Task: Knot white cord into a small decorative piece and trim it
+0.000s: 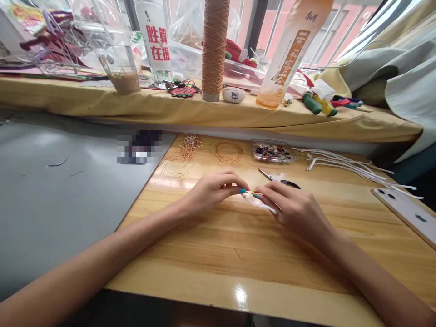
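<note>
Over the middle of the wooden table (pixel 204 268), my left hand (pixel 221 188) pinches the left end of a white strip (pixel 259 205) and a thin orange thread (pixel 250 192). The thread runs across the small gap to the fingertips of my right hand (pixel 289 200), which are pressed together on it. The white strip hangs in a shallow curve below the thread, its right end by my right fingers. Scissors (pixel 289 184) with black handles lie just behind my right hand, partly hidden by it. A short thread piece (pixel 239 254) lies nearer the front edge.
Behind the hands are a thread bundle (pixel 190 147), a coil of orange thread (pixel 227 152) and a clear box of beads (pixel 273 151). White cords (pixel 344 165) and a phone (pixel 408 213) lie right. Bottles, a cup and a thread spool (pixel 214 54) stand on the sill.
</note>
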`<state>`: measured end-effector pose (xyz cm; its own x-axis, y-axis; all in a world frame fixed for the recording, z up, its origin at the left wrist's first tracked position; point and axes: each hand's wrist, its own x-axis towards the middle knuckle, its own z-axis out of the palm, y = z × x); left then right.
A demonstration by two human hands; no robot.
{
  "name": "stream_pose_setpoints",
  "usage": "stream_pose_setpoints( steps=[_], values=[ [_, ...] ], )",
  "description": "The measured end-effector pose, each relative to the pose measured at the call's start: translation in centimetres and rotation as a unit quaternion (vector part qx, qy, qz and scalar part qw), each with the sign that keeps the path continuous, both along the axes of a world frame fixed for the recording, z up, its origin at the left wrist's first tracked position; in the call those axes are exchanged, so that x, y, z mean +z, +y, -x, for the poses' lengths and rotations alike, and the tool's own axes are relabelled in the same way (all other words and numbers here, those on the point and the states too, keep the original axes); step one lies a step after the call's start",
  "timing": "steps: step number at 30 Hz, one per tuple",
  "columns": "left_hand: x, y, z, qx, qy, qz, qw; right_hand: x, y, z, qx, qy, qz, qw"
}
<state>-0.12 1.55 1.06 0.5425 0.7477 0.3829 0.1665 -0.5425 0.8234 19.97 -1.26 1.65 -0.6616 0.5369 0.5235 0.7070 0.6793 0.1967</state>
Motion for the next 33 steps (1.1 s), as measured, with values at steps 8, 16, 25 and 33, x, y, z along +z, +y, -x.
stream_pose_setpoints(
  steps=[8, 16, 25, 33],
  values=[
    [0.3, 0.6, 0.1, 0.085, -0.098, 0.19, 0.973, 2.9, 0.4, -0.8, -0.195, 0.341, 0.261, 0.882],
    [-0.2, -1.1, -1.3, 0.056, -0.107, 0.253, 0.96, 1.5, -1.2, 3.2, -0.082, 0.378, 0.711, 0.587],
    [-1.0, -1.0, -1.3, 0.075, -0.089, 0.162, 0.98, 1.6, -1.0, 3.4, -0.056, 0.467, 0.693, 0.547],
    [-0.8, -1.0, -0.9, 0.077, -0.018, -0.004, 0.997, 0.9, -0.7, 2.9, -0.039, 0.492, 0.688, 0.532]
  ],
)
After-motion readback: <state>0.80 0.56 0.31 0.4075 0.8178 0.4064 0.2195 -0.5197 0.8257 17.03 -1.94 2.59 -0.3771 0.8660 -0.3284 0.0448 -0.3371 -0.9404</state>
